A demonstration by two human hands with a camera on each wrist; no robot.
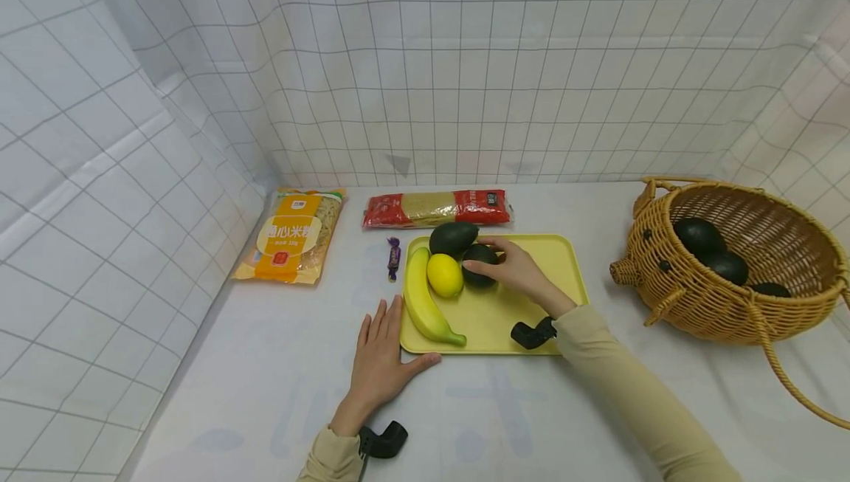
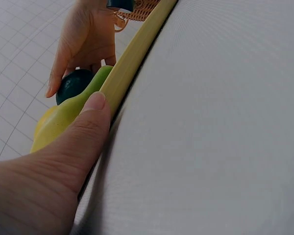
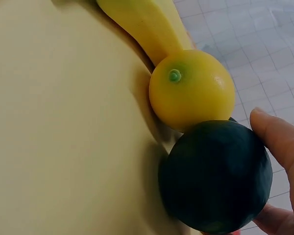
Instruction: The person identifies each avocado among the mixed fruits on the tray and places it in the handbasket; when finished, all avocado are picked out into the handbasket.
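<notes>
This looks like a small booth: a wavy white cloth with thin grey squares (image 1: 451,65) hangs around a flat white table (image 1: 232,364). The bigger room is hidden.

Lemon (image 1: 445,276) beside banana (image 1: 422,301) on tray (image 1: 491,325)

On my head feed I see the right hand (image 1: 511,269) gripping a dark avocado (image 1: 477,255) on the yellow tray (image 1: 494,331); lemon (image 1: 445,275) just left of it; banana (image 1: 422,297) along the tray's left side; second avocado (image 1: 453,237) behind the lemon; left hand (image 1: 381,364) spread at the near left corner; I also get candy (image 1: 393,258), red packet (image 1: 434,209), orange bag (image 1: 292,235); basket (image 1: 704,312) at right, dark fruit (image 1: 697,236) inside.
</notes>
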